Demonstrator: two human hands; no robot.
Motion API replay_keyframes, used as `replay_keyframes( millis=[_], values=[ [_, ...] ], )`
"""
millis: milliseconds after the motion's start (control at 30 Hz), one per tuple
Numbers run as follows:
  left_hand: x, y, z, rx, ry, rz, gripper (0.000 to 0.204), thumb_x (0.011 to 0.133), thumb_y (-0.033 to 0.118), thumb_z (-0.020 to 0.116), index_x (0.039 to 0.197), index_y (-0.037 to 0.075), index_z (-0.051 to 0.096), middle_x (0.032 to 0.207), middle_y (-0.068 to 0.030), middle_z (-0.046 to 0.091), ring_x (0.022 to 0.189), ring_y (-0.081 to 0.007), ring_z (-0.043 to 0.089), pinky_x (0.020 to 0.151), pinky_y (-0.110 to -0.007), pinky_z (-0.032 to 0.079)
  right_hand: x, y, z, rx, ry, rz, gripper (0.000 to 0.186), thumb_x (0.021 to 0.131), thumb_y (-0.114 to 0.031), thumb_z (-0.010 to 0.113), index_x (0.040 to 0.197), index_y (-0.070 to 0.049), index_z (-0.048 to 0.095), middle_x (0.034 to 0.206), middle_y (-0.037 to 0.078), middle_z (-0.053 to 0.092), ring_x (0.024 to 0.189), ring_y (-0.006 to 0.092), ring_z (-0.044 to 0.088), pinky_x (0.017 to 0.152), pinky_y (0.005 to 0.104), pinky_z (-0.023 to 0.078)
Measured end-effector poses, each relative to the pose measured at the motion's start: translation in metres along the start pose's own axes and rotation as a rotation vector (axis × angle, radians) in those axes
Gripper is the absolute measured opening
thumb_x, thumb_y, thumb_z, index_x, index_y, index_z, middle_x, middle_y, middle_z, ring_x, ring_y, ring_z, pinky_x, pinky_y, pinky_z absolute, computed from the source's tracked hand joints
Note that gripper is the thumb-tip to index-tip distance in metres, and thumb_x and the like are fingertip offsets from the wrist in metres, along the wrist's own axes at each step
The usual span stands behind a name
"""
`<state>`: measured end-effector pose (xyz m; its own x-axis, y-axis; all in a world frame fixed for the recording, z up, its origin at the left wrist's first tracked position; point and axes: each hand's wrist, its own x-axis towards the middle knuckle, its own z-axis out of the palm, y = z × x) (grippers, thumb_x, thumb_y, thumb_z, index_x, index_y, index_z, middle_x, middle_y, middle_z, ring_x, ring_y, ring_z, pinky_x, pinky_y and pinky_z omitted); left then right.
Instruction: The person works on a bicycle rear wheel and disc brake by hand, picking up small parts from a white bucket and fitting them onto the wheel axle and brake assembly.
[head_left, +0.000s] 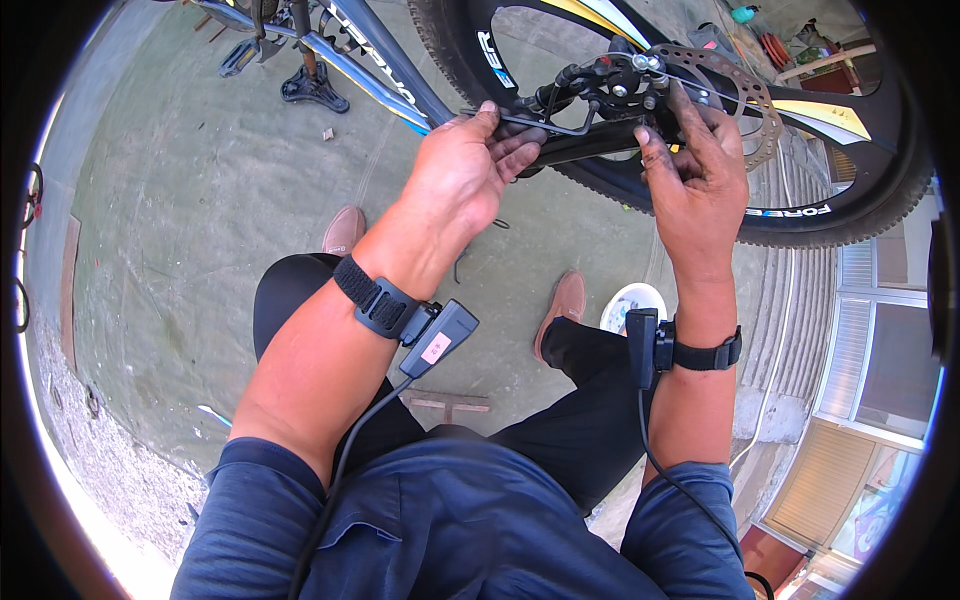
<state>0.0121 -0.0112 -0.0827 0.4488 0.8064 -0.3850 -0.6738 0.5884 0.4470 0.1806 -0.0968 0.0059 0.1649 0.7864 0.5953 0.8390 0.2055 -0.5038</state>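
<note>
My left hand (pixel 470 160) is closed, with a black L-shaped hex key (pixel 568 130) between thumb and fingers. The key's short bent end points up beside the disc brake caliper (pixel 622 88) of a bicycle wheel. On the caliper's right side is my right hand (pixel 700 170), its fingertips dark with grease. Its index finger touches the caliper by a silver bolt (pixel 648 64) and the thumb rests lower down, gripping it. The perforated brake rotor (pixel 765 95) shows behind that hand. Whether the key's tip sits in a bolt is hard to make out.
The black spoked wheel (pixel 470 65) and blue frame tube (pixel 385 70) fill the top. A pedal (pixel 238 58) hangs at upper left. Between my feet and right forearm stands a white bucket (pixel 640 297). Cables run from both wrist straps. A ribbed step (pixel 790 330) lies at right.
</note>
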Motion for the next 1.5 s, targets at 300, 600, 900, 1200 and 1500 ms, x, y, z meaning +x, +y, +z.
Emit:
replay_keyframes(
  millis=[300,600,900,1200,1500],
  values=[
    [0.001,-0.014,0.004,-0.120,0.090,-0.139,0.024,0.103,0.018,0.041,0.105,-0.003,0.053,0.097,-0.0161,0.063,0.084,-0.0237,0.065,0.069,-0.030,0.058,0.000,-0.003,0.000,-0.037,-0.010,0.010,0.044,0.080,-0.006,0.074,0.123,-0.004,0.064,0.105,0.011,0.057,0.071,0.0105,0.057,0.055,0.0213,0.048],
    [-0.005,-0.016,0.012,-0.166,0.066,-0.096,0.025,0.103,0.018,0.041,0.103,-0.004,0.053,0.097,-0.0174,0.063,0.085,-0.0246,0.066,0.069,-0.031,0.058,-0.001,0.002,0.002,-0.008,0.018,-0.012,0.046,0.079,-0.003,0.075,0.123,-0.005,0.064,0.106,0.011,0.056,0.072,0.0102,0.058,0.054,0.0206,0.048],
    [-0.003,-0.010,0.008,-0.129,0.054,-0.076,0.026,0.103,0.019,0.040,0.102,-0.004,0.052,0.094,-0.0169,0.064,0.084,-0.0239,0.066,0.070,-0.031,0.058,-0.003,-0.005,0.017,-0.047,0.100,-0.019,0.070,0.064,-0.006,0.087,0.126,-0.003,0.057,0.118,0.012,0.050,0.076,0.0121,0.061,0.053,0.0209,0.053],
    [-0.002,-0.012,0.005,-0.130,0.060,-0.074,0.026,0.103,0.019,0.040,0.101,-0.004,0.052,0.094,-0.0173,0.063,0.082,-0.0232,0.066,0.069,-0.031,0.058,-0.003,-0.015,0.026,-0.188,0.125,-0.029,0.074,0.057,-0.012,0.091,0.121,-0.003,0.054,0.117,0.014,0.050,0.093,0.0199,0.060,0.064,0.0261,0.057],
    [-0.002,-0.016,0.006,-0.134,0.068,-0.078,0.026,0.104,0.019,0.040,0.102,-0.003,0.053,0.094,-0.0151,0.063,0.083,-0.0230,0.065,0.069,-0.030,0.058,-0.004,-0.011,0.030,-0.347,0.175,-0.077,0.079,0.055,-0.024,0.094,0.119,-0.001,0.053,0.114,0.008,0.052,0.092,0.0161,0.058,0.058,0.0227,0.053]
  ],
)
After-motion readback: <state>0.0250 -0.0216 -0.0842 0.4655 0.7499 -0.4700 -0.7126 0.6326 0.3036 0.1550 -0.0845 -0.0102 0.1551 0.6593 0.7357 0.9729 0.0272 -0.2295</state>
